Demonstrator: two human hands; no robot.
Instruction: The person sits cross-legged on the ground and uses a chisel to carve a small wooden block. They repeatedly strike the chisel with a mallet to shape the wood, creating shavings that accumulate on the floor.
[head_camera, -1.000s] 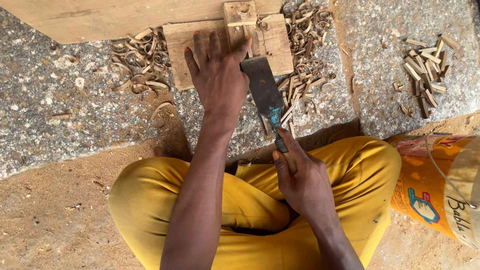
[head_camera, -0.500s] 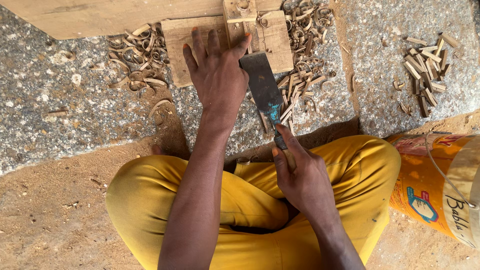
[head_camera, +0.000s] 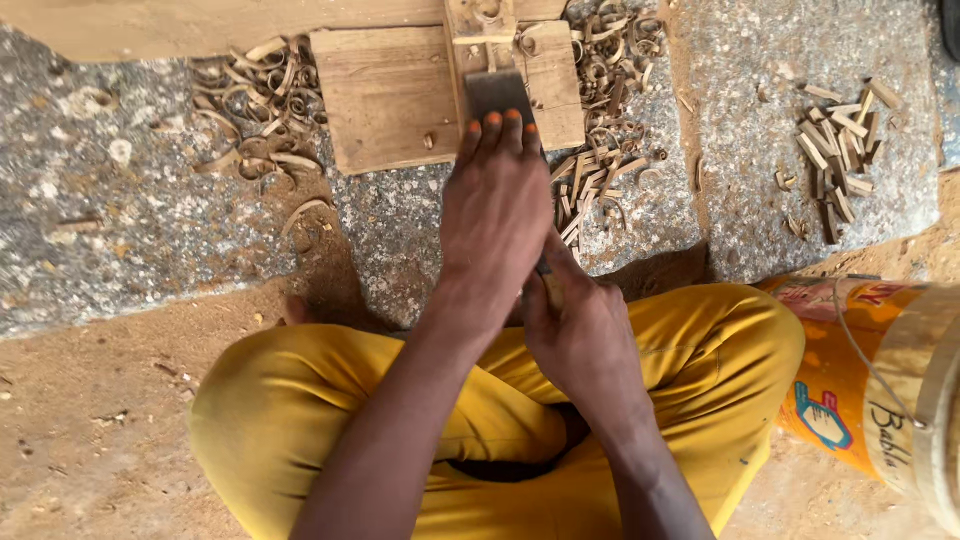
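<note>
I sit cross-legged in yellow trousers on the ground. A wide flat chisel blade (head_camera: 497, 95) points away from me onto a small upright wooden block (head_camera: 480, 22) at the far edge of a square wooden board (head_camera: 390, 95). My left hand (head_camera: 495, 215) lies on top of the blade, fingers together and pressing down, fingertips near the cutting end. My right hand (head_camera: 580, 340) is wrapped around the chisel's handle just behind it, close to my knee. Both hands hide most of the handle and the rear of the blade.
Curled wood shavings (head_camera: 250, 90) lie left of the board, and more shavings (head_camera: 600, 130) lie right of it, on rough stone. A pile of short cut wood pieces (head_camera: 840, 150) sits at far right. A yellow bucket (head_camera: 850, 390) stands by my right knee. A plank (head_camera: 200, 25) runs along the top.
The chisel swung from lying angled at the right to pointing straight at the block. My left hand moved from the board onto the blade. My right hand kept the handle.
</note>
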